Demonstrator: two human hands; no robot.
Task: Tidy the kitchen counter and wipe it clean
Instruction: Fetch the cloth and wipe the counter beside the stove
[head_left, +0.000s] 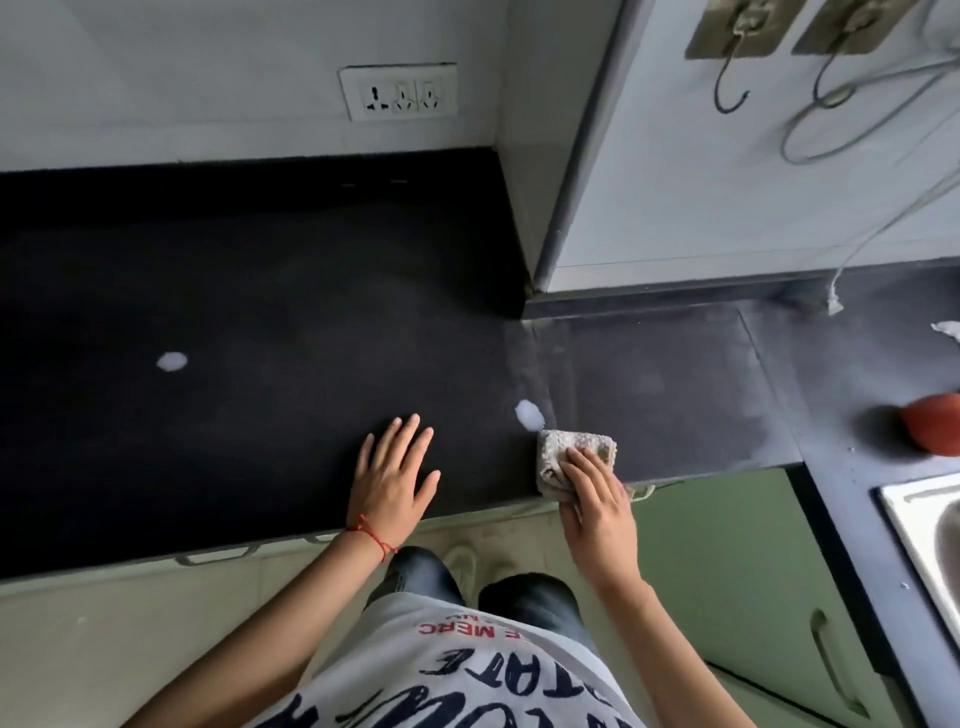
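Note:
The dark counter (260, 312) runs across the view and bends right toward a sink. My right hand (597, 509) presses a folded grey cloth (566, 457) flat on the counter near its front edge. A white blob of foam (529, 415) lies just beyond the cloth, touching its far corner. Another white blob (172, 361) sits farther left. My left hand (395, 473) rests flat on the counter with fingers spread, holding nothing, a red string on its wrist.
A wall socket (399, 92) sits above the counter's back. Two hooks (732, 62) and a looped cable (857, 119) hang on the right wall. An orange-red round object (935, 423) lies near the steel sink (930, 540). Green cabinet doors (727, 571) stand below.

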